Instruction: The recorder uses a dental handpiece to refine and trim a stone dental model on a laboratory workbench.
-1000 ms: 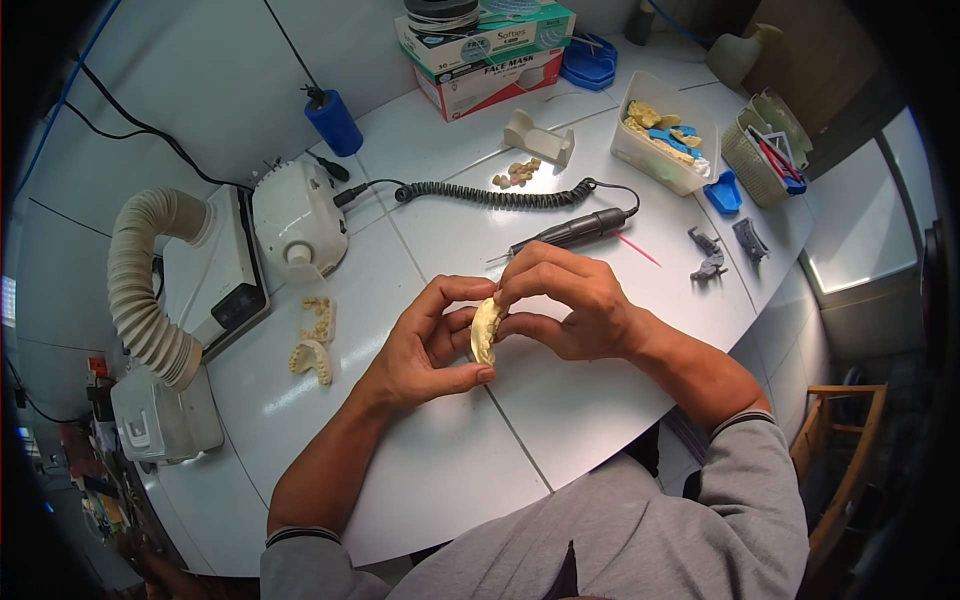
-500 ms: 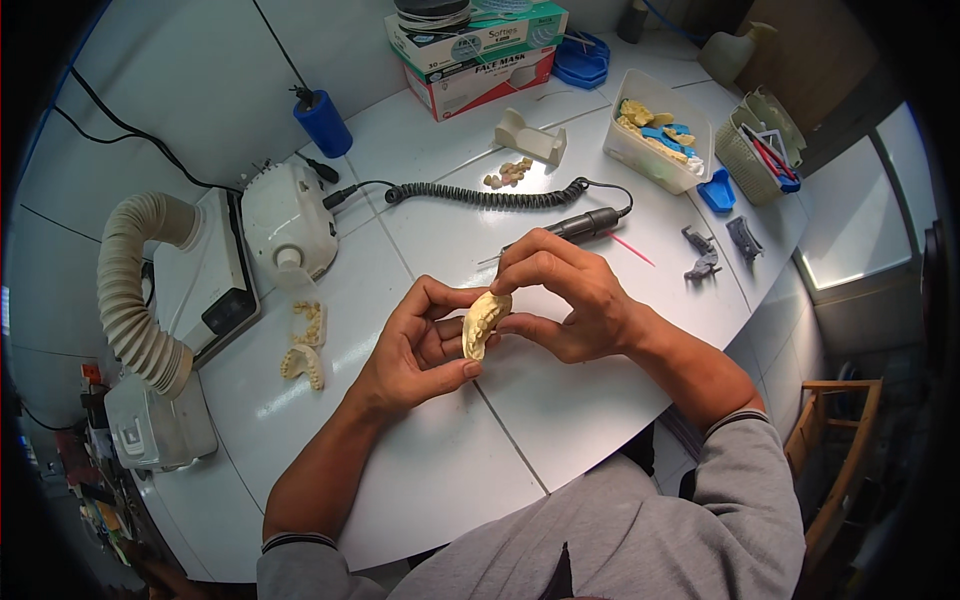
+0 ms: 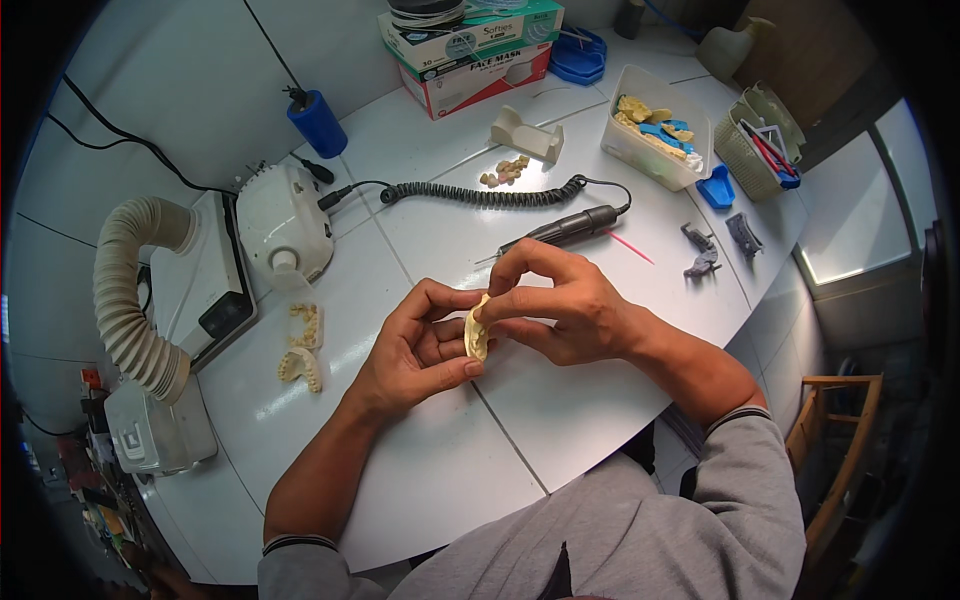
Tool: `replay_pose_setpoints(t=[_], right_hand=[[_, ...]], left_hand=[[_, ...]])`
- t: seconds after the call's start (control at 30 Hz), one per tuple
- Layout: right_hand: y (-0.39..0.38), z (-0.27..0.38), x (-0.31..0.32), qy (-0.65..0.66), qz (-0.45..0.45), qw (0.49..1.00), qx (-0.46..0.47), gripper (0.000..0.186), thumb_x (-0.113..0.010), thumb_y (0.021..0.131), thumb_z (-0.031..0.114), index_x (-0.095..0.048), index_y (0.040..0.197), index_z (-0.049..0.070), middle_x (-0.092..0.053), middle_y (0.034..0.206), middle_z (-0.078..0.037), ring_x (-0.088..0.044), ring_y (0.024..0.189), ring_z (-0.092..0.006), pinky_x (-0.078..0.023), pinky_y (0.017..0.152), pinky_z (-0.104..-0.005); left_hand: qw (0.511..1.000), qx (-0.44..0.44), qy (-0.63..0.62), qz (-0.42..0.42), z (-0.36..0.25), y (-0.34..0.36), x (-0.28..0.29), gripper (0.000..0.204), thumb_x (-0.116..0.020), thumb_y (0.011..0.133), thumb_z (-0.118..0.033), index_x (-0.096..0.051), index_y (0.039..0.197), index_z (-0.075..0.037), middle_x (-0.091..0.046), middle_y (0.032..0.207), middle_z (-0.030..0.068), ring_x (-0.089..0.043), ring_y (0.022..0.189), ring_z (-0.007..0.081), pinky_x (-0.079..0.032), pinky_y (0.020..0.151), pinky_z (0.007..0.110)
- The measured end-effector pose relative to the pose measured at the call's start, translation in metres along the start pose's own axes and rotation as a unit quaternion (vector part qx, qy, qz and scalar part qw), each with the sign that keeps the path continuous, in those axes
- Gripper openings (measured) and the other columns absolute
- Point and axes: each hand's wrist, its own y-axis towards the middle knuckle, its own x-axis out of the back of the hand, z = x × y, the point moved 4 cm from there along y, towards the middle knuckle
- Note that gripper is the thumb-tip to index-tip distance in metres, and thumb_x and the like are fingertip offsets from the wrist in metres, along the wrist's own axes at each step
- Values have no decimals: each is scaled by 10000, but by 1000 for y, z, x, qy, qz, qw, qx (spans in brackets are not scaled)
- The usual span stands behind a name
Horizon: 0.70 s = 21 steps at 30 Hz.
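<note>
A pale yellow plaster dental cast [image 3: 475, 338] stands on edge between my hands. My left hand [image 3: 418, 358] grips it from the left, thumb at its lower end and fingertips near the top. My right hand [image 3: 555, 310] is closed on it from the right, with fingertips at its upper part, hiding some of it. A black handpiece [image 3: 565, 230] on a coiled cord lies just beyond my hands, beside a thin pink stick [image 3: 632, 248]. Two tooth models [image 3: 298, 368] lie left of my hands on the white tiled worktop [image 3: 520, 420].
White control unit [image 3: 285, 225], suction machine with ribbed hose [image 3: 135, 300], blue holder [image 3: 316, 125], stacked mask boxes [image 3: 470, 75], white bracket [image 3: 530, 140], small beige pieces [image 3: 505, 172], tub of plaster pieces [image 3: 655, 140], basket [image 3: 750, 150], blue trays [image 3: 716, 187], grey parts [image 3: 700, 250], wooden chair [image 3: 835, 455] at right.
The cast has turned from showing its bumpy face to more edge-on. My right index and middle fingers have shifted, now lower over its top. Both hands still hold it.
</note>
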Motion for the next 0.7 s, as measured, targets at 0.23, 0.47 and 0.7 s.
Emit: replay_pose_setpoints(t=[0.23, 0.47, 0.7], right_hand=[[-2, -1, -2, -3, 0, 1000, -4, 246, -909, 900, 65, -831, 1126, 121, -668, 1093, -83, -732, 949, -233, -641, 813, -371], [-2, -3, -2, -1, -3, 1000, 0, 258, -929, 879, 63, -846, 1119, 106, -681, 1078, -83, -734, 945, -228, -633, 788, -360], [-1, -2, -1, -6, 6, 1000, 7, 238, -929, 878, 62, -858, 1102, 95, -684, 1066, -71, -729, 946, -226, -622, 782, -361]], left_hand=[[999, -14, -15, 30, 3, 0, 2, 590, -797, 982, 123, -517, 1487, 5, -575, 1559, 176, -657, 1463, 300, -606, 1221, 399], [1000, -5, -10, 28, 3, 0, 2, 580, -806, 981, 123, -518, 1471, 6, -577, 1549, 179, -664, 1443, 285, -622, 1194, 381], [1000, -9, -7, 21, -1, 1, -1, 625, -803, 978, 128, -506, 1514, 8, -574, 1543, 172, -656, 1464, 303, -617, 1204, 388]])
